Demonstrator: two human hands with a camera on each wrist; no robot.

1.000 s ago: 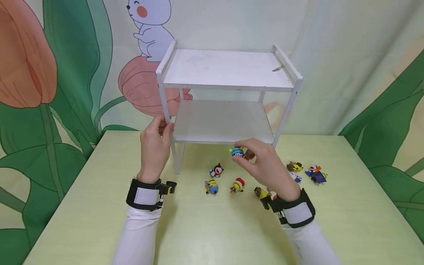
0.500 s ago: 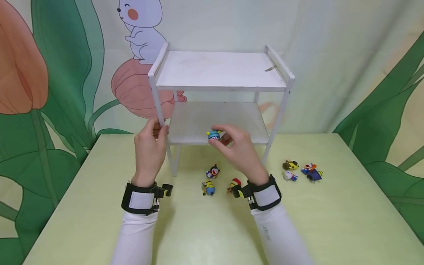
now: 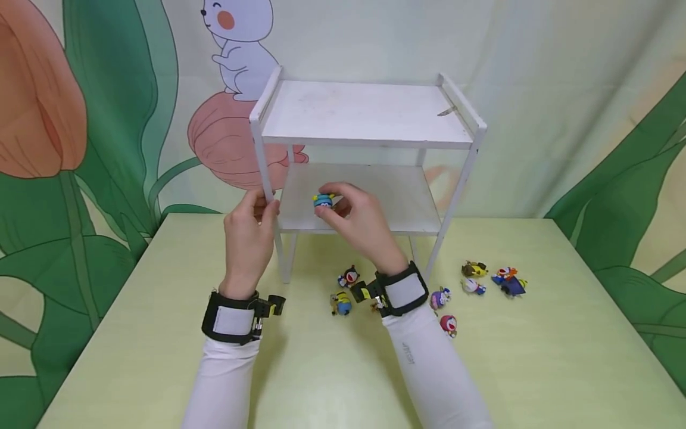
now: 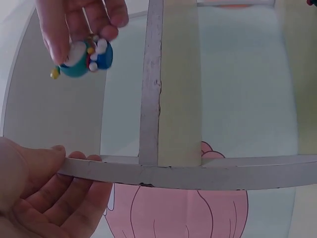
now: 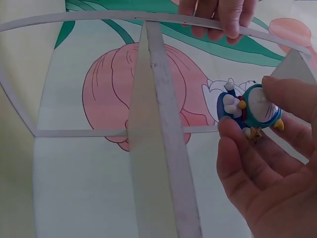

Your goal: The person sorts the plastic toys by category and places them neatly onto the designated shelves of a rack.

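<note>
My left hand (image 3: pixel 250 238) grips the front left post of a white two-tier shelf rack (image 3: pixel 370 143), thumb on one side and fingers curled behind, as the left wrist view also shows. In my right hand (image 3: pixel 364 223) a small Doraemon figurine (image 3: pixel 323 201) is pinched between thumb and fingers. It has a teal hat with yellow tips, and its white face and blue body show in the right wrist view (image 5: pixel 250 105). The figurine is held in front of the lower shelf (image 3: pixel 396 193), towards its left side, and overlaps it in the head view.
Several figurines lie on the pale green table (image 3: pixel 134 333): a dark-hooded one (image 3: pixel 349 276), a Minion-like one (image 3: pixel 341 304), a purple one (image 3: pixel 440 298) and a red one (image 3: pixel 449 325). Another group, including a blue-caped figurine (image 3: pixel 513 286), lies to the right. A printed curtain (image 3: pixel 536 119) hangs behind.
My right hand has carried the Doraemon figurine left and up, from below the lower shelf's front edge to in front of that shelf. My left hand keeps its grip on the post.
</note>
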